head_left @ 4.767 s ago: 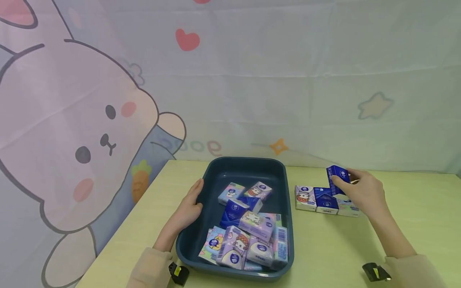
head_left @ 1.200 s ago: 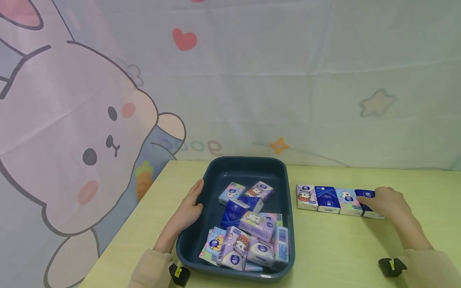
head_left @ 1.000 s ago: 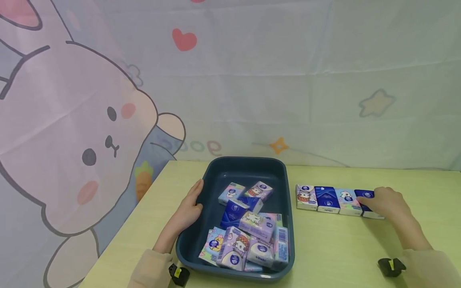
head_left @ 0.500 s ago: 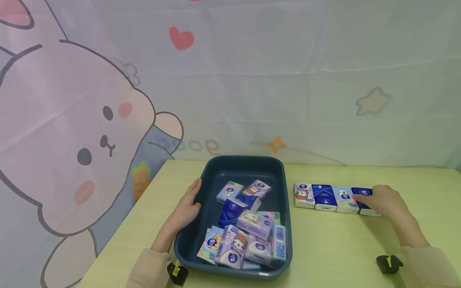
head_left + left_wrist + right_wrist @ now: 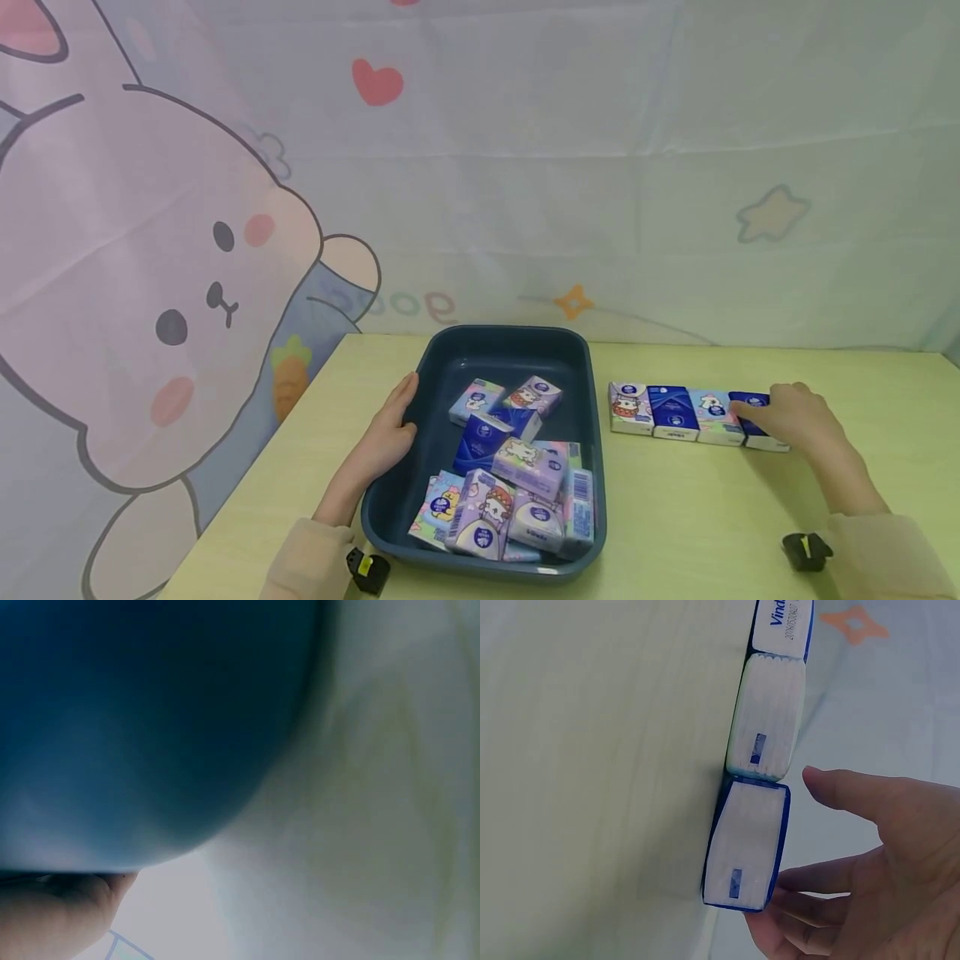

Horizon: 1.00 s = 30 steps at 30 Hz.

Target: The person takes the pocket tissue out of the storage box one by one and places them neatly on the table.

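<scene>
In the head view, my left hand (image 5: 385, 439) lies along the left outer wall of a dark teal tray (image 5: 517, 333), fingers extended. The left wrist view is filled mostly by the blurred tray wall (image 5: 135, 735). My right hand (image 5: 802, 423) is at the right end of a row of tissue packs on the table. Its fingers touch the outer end of a dark blue tissue pack (image 5: 746, 844), while the thumb stands just off it. That pack abuts a pastel tissue pack (image 5: 717, 415). Further left are a blue tissue pack (image 5: 672, 410) and a purple tissue pack (image 5: 630, 407).
Several tissue packs lie jumbled in the tray, among them a purple pack (image 5: 480, 515) and a blue pack (image 5: 482, 442). A printed cloth (image 5: 525, 183) hangs behind the pale table (image 5: 675, 517). Dark straps with cameras (image 5: 807, 552) sit at both wrists.
The dark blue tissue pack, held above the row earlier, now lies at its right end. Lately my right hand has edged left against it. The left hand stays at the tray.
</scene>
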Motion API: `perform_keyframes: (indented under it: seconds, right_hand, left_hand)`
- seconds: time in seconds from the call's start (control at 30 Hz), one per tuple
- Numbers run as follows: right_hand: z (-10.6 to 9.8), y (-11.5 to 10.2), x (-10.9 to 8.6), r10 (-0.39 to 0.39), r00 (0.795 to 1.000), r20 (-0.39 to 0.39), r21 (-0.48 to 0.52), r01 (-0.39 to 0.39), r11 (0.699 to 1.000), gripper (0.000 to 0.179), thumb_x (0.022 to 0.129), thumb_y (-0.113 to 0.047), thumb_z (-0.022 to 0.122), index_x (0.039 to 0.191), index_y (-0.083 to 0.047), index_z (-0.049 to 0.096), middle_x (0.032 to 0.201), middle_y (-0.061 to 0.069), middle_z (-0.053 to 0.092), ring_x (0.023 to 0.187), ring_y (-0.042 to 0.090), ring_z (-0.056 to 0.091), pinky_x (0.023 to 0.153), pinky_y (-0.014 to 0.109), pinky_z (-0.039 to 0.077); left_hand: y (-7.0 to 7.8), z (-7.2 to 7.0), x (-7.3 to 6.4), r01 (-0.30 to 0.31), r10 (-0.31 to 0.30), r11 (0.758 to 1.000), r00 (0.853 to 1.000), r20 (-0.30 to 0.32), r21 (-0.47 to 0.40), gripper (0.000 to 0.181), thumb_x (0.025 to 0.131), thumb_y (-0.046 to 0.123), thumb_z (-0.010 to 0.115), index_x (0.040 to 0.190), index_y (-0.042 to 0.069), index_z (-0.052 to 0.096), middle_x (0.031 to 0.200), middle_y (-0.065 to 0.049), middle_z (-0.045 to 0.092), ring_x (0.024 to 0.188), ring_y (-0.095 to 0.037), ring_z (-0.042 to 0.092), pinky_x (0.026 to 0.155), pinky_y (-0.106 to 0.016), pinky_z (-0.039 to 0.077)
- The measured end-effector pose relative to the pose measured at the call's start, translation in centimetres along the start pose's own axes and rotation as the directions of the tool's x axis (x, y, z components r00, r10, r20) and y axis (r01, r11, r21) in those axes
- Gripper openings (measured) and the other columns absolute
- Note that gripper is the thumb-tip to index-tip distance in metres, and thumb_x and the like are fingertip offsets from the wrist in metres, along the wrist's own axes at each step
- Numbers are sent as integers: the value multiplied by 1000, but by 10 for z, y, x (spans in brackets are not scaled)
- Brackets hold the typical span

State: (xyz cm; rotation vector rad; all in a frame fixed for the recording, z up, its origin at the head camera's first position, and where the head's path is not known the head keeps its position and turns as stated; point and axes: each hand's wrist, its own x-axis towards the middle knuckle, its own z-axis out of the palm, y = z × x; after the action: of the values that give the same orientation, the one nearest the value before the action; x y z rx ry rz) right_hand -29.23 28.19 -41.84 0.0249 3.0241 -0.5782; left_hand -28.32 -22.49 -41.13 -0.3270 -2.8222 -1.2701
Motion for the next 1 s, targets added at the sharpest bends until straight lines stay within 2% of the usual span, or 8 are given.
perform_keyframes:
  seconds: [0.17, 0.4, 0.67, 1.0]
  right_hand:
    - [-2, -2, -2, 5, 1000, -21, -9, -5, 1000, 79, 93, -45, 52, 114, 30, 43, 106, 47, 44, 87, 53, 51, 69, 56, 48]
    - [-2, -6, -4, -6, 998, -61, -23, 5, 1000, 85, 92, -48, 52, 123, 30, 38, 114, 49, 40, 100, 63, 44, 78, 66, 45]
    - [-5, -20, -7, -62, 991, -114, -34, 59, 998, 85, 91, -46, 55, 128, 28, 36, 122, 50, 37, 108, 64, 38, 85, 70, 40]
    - [-9, -40, -11, -98, 988, -122, -30, 95, 995, 83, 91, -44, 57, 130, 26, 36, 125, 50, 37, 109, 66, 39, 82, 73, 41]
  left_hand:
    - [0, 0, 0, 1, -1, 1000, 1000, 1, -4, 69, 89, -7, 34, 153, 1, 12, 163, -16, 6, 150, -37, 5, 119, -55, 9]
    - [1, 0, 0, 0, 0, 1000, 1000, 5, -8, 69, 89, -8, 34, 153, 1, 11, 163, -16, 6, 150, -38, 5, 119, -56, 9]
    - [0, 0, 0, 2, -2, 1000, 1000, 3, -6, 68, 89, -8, 34, 153, 1, 12, 163, -15, 6, 150, -37, 5, 118, -55, 9]
    - [0, 0, 0, 3, -3, 1000, 1000, -3, -3, 68, 89, -8, 34, 153, 1, 12, 163, -16, 7, 150, -38, 6, 118, -55, 10]
